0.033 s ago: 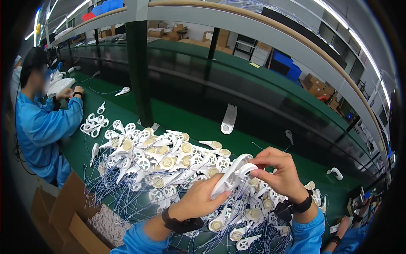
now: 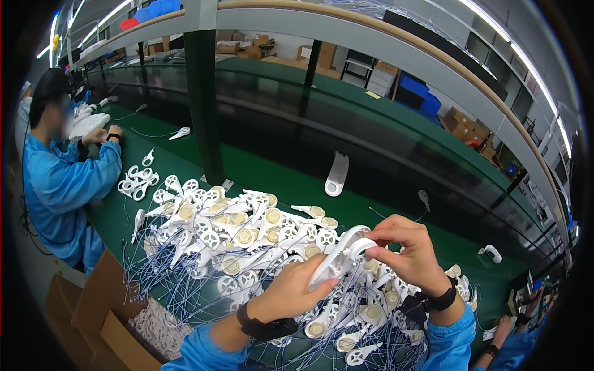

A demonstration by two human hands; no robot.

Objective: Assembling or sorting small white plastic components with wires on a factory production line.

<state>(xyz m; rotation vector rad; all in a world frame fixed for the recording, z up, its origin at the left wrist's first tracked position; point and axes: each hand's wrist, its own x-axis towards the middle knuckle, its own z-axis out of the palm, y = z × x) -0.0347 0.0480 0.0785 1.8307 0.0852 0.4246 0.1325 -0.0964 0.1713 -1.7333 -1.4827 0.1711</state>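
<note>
My left hand (image 2: 291, 289) is closed around a long white plastic housing (image 2: 334, 261), hollow side toward my right hand and tilted up to the right. At its far round end, my right hand (image 2: 405, 250) pinches a small white ring-shaped part (image 2: 360, 248) between thumb and fingers. The ring touches or sits just inside the housing; I cannot tell which. Below both hands spreads a heap of white plastic parts (image 2: 244, 237), many with cream round discs and thin blue-grey wires (image 2: 167, 281).
A cardboard box (image 2: 111, 321) of small white parts stands at lower left. White pieces (image 2: 336, 174) lie on the dark conveyor belt (image 2: 266, 136) beyond the green bench (image 2: 127, 213). A green post (image 2: 204, 111) rises behind the heap. A co-worker (image 2: 71, 167) sits at left; another person's hand (image 2: 502, 331) shows at lower right.
The white pieces on the conveyor belt have shifted very slightly to the right. My hands and the parts in them look the same.
</note>
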